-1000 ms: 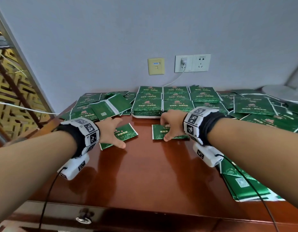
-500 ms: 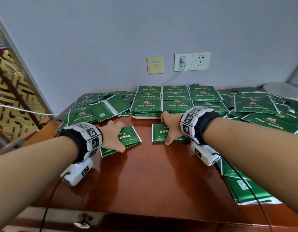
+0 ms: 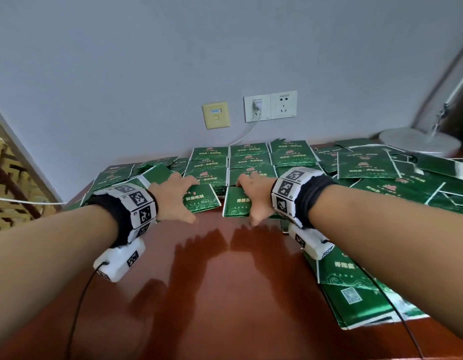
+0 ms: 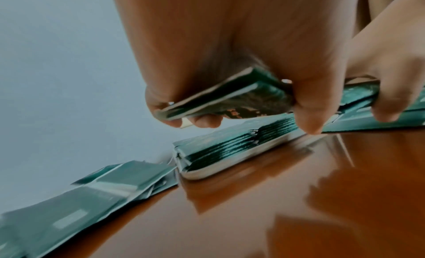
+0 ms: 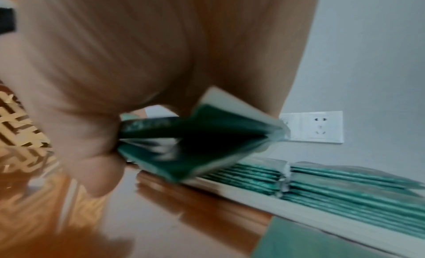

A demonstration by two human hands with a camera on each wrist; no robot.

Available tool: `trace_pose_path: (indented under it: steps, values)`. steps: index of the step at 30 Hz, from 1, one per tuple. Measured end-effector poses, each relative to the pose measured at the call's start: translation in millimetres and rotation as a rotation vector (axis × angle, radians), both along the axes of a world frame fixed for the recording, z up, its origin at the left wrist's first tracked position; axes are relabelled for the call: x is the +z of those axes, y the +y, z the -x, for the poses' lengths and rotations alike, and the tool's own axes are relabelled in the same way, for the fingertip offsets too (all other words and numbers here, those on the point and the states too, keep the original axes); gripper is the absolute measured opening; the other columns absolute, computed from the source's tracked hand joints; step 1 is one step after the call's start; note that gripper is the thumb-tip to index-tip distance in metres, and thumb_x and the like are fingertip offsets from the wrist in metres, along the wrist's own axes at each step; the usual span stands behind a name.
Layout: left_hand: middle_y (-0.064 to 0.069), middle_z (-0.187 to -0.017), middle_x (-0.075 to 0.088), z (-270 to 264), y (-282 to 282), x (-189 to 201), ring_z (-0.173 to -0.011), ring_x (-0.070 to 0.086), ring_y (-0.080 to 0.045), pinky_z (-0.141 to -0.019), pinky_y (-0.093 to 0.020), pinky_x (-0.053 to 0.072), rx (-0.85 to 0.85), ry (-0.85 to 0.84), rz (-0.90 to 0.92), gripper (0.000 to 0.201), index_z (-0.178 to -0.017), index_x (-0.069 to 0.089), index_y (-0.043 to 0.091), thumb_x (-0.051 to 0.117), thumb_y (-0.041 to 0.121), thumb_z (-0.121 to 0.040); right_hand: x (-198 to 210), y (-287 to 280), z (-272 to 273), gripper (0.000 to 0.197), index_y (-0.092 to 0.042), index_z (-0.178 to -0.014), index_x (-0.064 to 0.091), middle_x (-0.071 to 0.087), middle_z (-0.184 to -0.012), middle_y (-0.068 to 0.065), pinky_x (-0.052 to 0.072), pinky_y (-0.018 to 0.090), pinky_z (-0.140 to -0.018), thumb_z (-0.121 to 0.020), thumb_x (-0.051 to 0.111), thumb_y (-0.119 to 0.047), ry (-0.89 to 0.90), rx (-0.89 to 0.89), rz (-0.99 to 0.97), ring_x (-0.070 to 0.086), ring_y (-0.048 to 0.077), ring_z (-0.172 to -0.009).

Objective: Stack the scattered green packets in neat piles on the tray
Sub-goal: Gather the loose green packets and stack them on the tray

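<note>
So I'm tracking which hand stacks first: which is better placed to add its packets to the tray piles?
Right, narrowly. The right hand grips its green foil packets overlapping the white tray; the left hand's packets sit slightly short of it.

Soft, even daylight; head view sharp, wrist views blurred.

The glossy table (image 3: 225, 294) carried pale glare and dark reflections of both arms. Straight lines bowed at the head view's edges. Both wrist views were dimmer, colour-shifted and motion-smeared, the right one worst.

green packets (image 3: 203, 200), glossy red-brown table (image 3: 212, 281)
</note>
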State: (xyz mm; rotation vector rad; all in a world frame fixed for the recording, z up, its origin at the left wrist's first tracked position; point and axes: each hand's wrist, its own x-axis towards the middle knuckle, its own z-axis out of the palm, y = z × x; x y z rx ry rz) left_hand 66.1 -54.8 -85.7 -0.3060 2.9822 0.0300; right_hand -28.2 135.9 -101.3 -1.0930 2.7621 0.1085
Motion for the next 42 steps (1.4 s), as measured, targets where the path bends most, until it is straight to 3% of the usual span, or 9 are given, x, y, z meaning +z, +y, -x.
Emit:
trace_pose_path:
  steps: [2,4,8,17,23,28,32,35,42]
  values:
    - [0.0,-0.134,0.038,17,9,4,-0.116,0.049,-0.024,-0.101,-0.045,0.037,-0.039,0.041,0.028,0.092,-0.145,0.024,0.031,0.075,0.05,-0.071,6,13,13,0.088,-0.015,-0.128,0.033,0.046,-0.116,0.008,0.052,0.044,-0.084,-0.058,0.084,-0.035,0.028,-0.046,0.023,0.055,0.028,-0.1]
    - [0.002,-0.14,0.039,37,21,7,-0.126,0.044,-0.022,-0.107,-0.046,0.03,-0.083,0.079,0.028,0.092,-0.144,0.025,0.031,0.076,0.05,-0.07,10,28,30,0.091,-0.017,-0.128,0.033,0.047,-0.116,0.01,0.051,0.046,-0.086,-0.055,0.084,-0.037,0.07,-0.092,0.014,0.054,0.03,-0.101]
    - [0.001,-0.138,0.042,77,44,5,-0.127,0.043,-0.023,-0.103,-0.046,0.031,-0.16,0.098,0.044,0.093,-0.144,0.026,0.031,0.076,0.051,-0.068,14,57,63,0.095,-0.024,-0.137,0.03,0.045,-0.125,0.011,0.045,0.049,-0.094,-0.06,0.083,-0.039,0.13,-0.184,-0.038,0.047,0.034,-0.113]
    - [-0.004,-0.138,0.043,140,73,-2,-0.127,0.041,-0.027,-0.103,-0.048,0.031,-0.233,0.074,0.102,0.096,-0.146,0.024,0.031,0.077,0.053,-0.068,14,82,114,0.094,-0.035,-0.141,0.025,0.042,-0.127,0.01,0.041,0.051,-0.098,-0.064,0.08,-0.044,0.151,-0.285,-0.141,0.04,0.037,-0.118]
    - [-0.006,-0.135,0.041,157,75,-10,-0.124,0.039,-0.027,-0.1,-0.046,0.035,-0.222,0.055,0.11,0.099,-0.144,0.024,0.035,0.078,0.056,-0.064,10,77,126,0.095,-0.036,-0.146,0.023,0.034,-0.139,0.011,0.039,0.053,-0.101,-0.07,0.079,-0.045,0.097,-0.241,-0.153,0.038,0.039,-0.126]
    - [-0.005,-0.139,0.035,153,71,-9,-0.127,0.034,-0.025,-0.102,-0.046,0.039,-0.258,0.065,0.023,0.093,-0.145,0.03,0.036,0.08,0.048,-0.068,6,74,121,0.092,-0.041,-0.147,0.023,0.031,-0.144,0.009,0.035,0.054,-0.104,-0.071,0.074,-0.054,0.085,-0.202,-0.118,0.032,0.039,-0.131]
    - [-0.007,-0.145,0.038,149,70,-12,-0.131,0.038,-0.027,-0.107,-0.042,0.036,-0.278,0.063,-0.003,0.083,-0.146,0.035,0.034,0.078,0.04,-0.075,9,83,117,0.081,-0.04,-0.147,0.025,0.031,-0.146,0.01,0.038,0.05,-0.104,-0.08,0.067,-0.053,0.085,-0.227,-0.116,0.036,0.038,-0.13]
    - [-0.01,-0.153,0.031,149,73,-14,-0.137,0.035,-0.028,-0.112,-0.041,0.03,-0.291,0.046,-0.016,0.079,-0.145,0.035,0.034,0.076,0.036,-0.078,6,86,114,0.071,-0.039,-0.147,0.029,0.032,-0.146,0.009,0.043,0.044,-0.101,-0.086,0.064,-0.045,0.066,-0.228,-0.096,0.045,0.034,-0.125]
    - [-0.009,-0.151,0.034,154,83,-12,-0.136,0.038,-0.027,-0.111,-0.042,0.033,-0.301,0.04,-0.033,0.075,-0.145,0.037,0.034,0.075,0.032,-0.08,6,79,113,0.066,-0.039,-0.145,0.033,0.032,-0.146,0.006,0.046,0.038,-0.098,-0.088,0.065,-0.038,0.039,-0.206,-0.067,0.05,0.03,-0.122]
